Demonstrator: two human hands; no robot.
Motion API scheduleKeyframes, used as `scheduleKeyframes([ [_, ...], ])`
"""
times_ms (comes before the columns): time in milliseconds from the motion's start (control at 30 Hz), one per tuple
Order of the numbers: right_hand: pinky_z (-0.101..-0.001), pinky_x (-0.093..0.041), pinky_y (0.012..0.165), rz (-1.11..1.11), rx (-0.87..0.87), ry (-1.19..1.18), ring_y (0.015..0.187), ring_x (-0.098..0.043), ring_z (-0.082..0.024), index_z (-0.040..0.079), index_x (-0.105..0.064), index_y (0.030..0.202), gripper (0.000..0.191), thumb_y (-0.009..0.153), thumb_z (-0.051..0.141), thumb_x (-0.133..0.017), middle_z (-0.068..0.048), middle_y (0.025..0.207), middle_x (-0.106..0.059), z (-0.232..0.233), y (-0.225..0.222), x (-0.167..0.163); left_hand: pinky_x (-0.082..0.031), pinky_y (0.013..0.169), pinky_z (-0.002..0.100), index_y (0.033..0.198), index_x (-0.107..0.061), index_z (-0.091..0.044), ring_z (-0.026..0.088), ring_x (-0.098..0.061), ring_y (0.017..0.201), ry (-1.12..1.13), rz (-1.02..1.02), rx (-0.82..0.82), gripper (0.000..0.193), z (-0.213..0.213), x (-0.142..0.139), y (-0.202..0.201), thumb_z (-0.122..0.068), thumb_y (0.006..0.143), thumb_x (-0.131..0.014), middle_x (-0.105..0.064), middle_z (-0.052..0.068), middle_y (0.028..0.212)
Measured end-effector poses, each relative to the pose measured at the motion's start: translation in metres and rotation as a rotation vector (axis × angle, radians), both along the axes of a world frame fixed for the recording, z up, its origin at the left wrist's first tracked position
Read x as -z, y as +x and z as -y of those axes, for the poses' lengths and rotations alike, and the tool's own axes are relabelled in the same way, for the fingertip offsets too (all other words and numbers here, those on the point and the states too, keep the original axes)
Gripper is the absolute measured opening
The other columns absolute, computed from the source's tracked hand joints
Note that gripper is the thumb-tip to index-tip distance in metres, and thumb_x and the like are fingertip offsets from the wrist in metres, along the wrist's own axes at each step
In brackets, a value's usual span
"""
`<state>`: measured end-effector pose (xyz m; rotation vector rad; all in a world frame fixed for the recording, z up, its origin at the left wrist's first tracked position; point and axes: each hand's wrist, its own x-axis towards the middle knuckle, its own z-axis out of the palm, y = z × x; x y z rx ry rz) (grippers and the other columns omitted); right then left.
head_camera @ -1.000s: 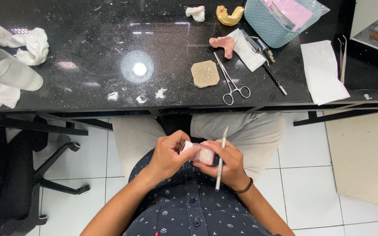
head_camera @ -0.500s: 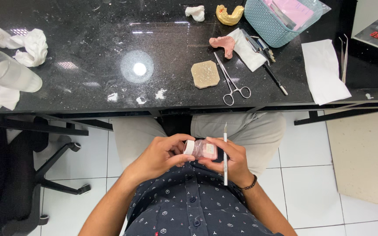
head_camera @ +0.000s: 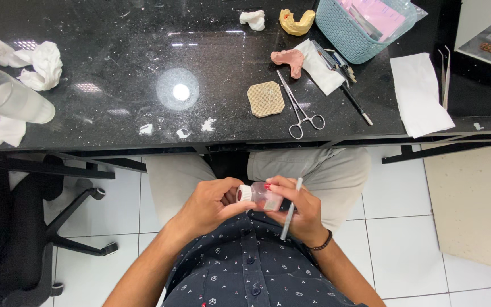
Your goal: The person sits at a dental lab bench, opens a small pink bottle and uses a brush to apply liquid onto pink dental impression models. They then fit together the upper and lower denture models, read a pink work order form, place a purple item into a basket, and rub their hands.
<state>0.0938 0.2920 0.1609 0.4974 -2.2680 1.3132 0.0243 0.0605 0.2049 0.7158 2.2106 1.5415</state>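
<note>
Over my lap, both hands hold a small clear bottle (head_camera: 267,199) with a white cap (head_camera: 246,193), lying sideways. My left hand (head_camera: 208,206) has its fingers around the cap end. My right hand (head_camera: 301,211) grips the bottle's body and also holds a thin white stick-like tool (head_camera: 291,209) that points down toward my shirt. The bottle's contents look pinkish.
The black counter (head_camera: 115,108) carries scissors-like forceps (head_camera: 300,108), a tan square pad (head_camera: 266,99), pink (head_camera: 288,58) and yellow (head_camera: 296,21) dental casts, a teal basket (head_camera: 350,31), white paper (head_camera: 421,94), a clear cup (head_camera: 9,98) and crumpled tissues (head_camera: 44,63). A black office chair (head_camera: 18,227) stands at my left.
The bottle has turned from end-on to sideways, its white cap now showing on the left under my left fingers. Both hands stayed over my lap; the stick has tilted slightly.
</note>
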Motion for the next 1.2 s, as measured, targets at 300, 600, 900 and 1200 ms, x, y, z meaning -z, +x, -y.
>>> scheduleKeyframes([
  [300, -0.0335, -0.061, 0.086, -0.054, 0.042, 0.05, 0.103, -0.075, -0.027, 0.003, -0.064, 0.121, 0.062, 0.069, 0.017, -0.095, -0.017, 0.119, -0.073, -0.002, 0.002, 0.005, -0.054, 0.059, 0.025, 0.105, -0.076, -0.002, 0.009, -0.067, 0.064, 0.012, 0.116, 0.022, 0.031, -0.005, -0.01, -0.004, -0.021, 0.081, -0.085, -0.074, 0.004, 0.077],
  [600, -0.0315, -0.062, 0.091, 0.162, -0.056, -0.157, 0.106, -0.077, -0.024, 0.002, -0.066, 0.123, 0.064, 0.069, 0.017, -0.096, -0.016, 0.12, -0.075, -0.001, 0.002, 0.007, -0.055, 0.089, 0.034, 0.127, -0.067, -0.002, 0.027, -0.066, 0.105, 0.249, -0.325, 0.215, 0.055, 0.005, -0.03, -0.007, -0.014, 0.076, -0.085, -0.063, 0.016, 0.118],
  [900, -0.031, -0.063, 0.088, 0.167, -0.011, -0.084, 0.103, -0.078, -0.025, 0.003, -0.068, 0.12, 0.063, 0.066, 0.016, -0.097, -0.015, 0.118, -0.076, -0.003, 0.0, 0.004, -0.057, 0.065, 0.027, 0.115, -0.071, -0.001, 0.012, -0.069, 0.075, 0.06, -0.116, 0.111, 0.03, 0.001, -0.009, -0.009, -0.018, 0.091, -0.078, -0.069, 0.007, 0.088],
  [1200, -0.034, -0.062, 0.083, -0.047, 0.107, -0.004, 0.099, -0.075, -0.027, 0.0, -0.061, 0.12, 0.056, 0.079, 0.025, -0.09, -0.017, 0.114, -0.074, 0.022, 0.001, 0.009, -0.046, 0.057, 0.045, 0.079, -0.057, -0.003, 0.036, -0.06, 0.064, -0.087, -0.305, -0.232, 0.033, -0.031, 0.008, 0.007, -0.023, 0.104, -0.053, -0.057, 0.015, 0.071],
])
